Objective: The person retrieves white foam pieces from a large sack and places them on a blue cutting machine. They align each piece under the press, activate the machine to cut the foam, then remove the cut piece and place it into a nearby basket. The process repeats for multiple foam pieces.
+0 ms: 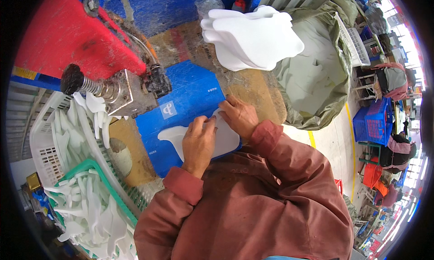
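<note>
A curved white piece that looks like thin foam [226, 140] lies over a blue cardboard sheet [192, 85] at the near edge of the worktable. My left hand [199, 142] rests on the piece's middle with fingers bent and thumb and forefinger drawn together at its upper edge. To its right, my right hand [238, 117] pinches the same edge. The fingers partly hide the part between them. Beyond the cardboard stands a stack of similar white shaped pieces [253, 40].
At left, a red machine [77, 33] carries a metal head with a spring [101, 88]. Below it, a white basket [45, 144] and a green-rimmed basket [122, 201] hold white pieces. A large green sack [341, 79] stands right; a clear bottle [209, 4] is at the back.
</note>
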### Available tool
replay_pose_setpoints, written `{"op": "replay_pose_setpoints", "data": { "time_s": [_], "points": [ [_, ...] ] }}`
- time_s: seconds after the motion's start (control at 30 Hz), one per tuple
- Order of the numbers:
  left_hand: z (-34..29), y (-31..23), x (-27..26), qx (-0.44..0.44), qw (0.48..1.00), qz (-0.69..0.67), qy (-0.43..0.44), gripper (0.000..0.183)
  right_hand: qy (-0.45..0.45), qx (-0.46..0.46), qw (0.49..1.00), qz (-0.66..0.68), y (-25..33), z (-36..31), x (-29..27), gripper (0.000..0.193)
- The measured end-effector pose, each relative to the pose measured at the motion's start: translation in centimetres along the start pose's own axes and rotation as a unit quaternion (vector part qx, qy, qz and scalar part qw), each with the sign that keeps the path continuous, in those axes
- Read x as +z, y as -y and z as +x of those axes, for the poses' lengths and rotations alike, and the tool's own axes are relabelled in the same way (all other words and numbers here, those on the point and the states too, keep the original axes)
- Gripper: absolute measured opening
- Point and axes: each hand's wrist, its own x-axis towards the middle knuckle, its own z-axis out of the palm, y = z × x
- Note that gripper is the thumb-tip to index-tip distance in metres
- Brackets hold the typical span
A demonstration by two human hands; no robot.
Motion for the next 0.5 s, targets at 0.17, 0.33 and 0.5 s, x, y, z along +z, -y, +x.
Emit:
{"op": "replay_pose_setpoints", "data": {
  "time_s": [0.17, 0.33, 0.5],
  "points": [
    [0.3, -0.6, 1.3, -0.020, 0.999, -0.001, 0.039, 0.033, -0.020, 0.086, 0.987, 0.138, -0.7, -0.6, -1.8, 0.019],
    [0.2, -0.4, 1.6, -0.023, 0.999, -0.007, 0.034, 0.032, -0.008, 0.165, 0.949, 0.267, -1.3, -1.9, -2.5, 0.015],
    [0.3, -0.4, 1.7, -0.001, 0.999, 0.008, 0.031, 0.031, -0.032, 0.164, 0.951, 0.260, -1.7, -2.0, -2.0, 0.015]
  ]
}}
